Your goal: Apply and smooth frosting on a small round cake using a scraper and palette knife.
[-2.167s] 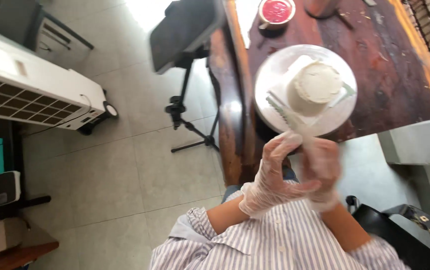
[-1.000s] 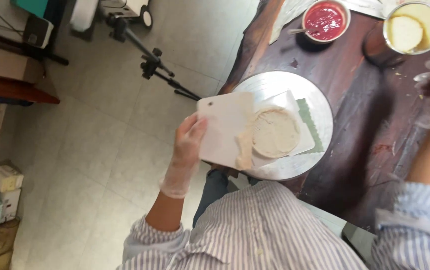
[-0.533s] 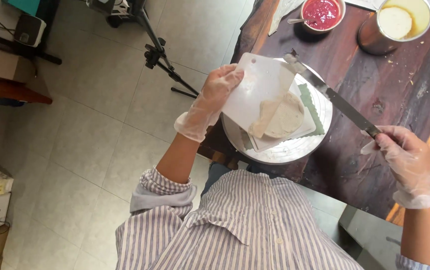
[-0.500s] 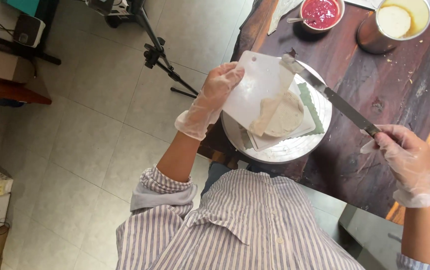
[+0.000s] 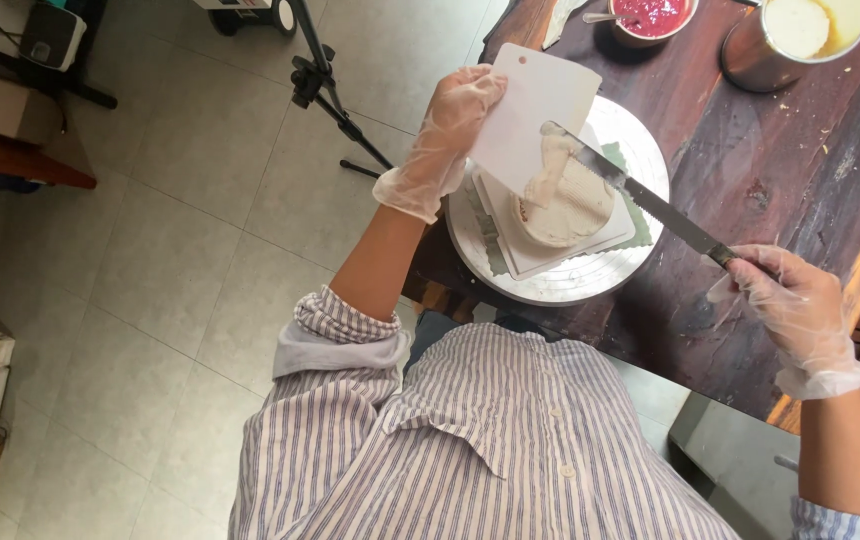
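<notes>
A white scraper (image 5: 535,115) is gripped by the left hand (image 5: 447,125) and wiped with a knife (image 5: 640,200) clasped in the right hand (image 5: 790,310), above the partly frosted cake (image 5: 565,205) on the turntable (image 5: 590,280).

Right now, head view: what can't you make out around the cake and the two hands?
- Cake: its far side is hidden by the white scraper in the left hand.
- Knife: its handle is buried in the right hand.
- Red sauce bowl and metal pot: cut off by the top edge.
- Right forearm: cut off by the bottom edge.
</notes>
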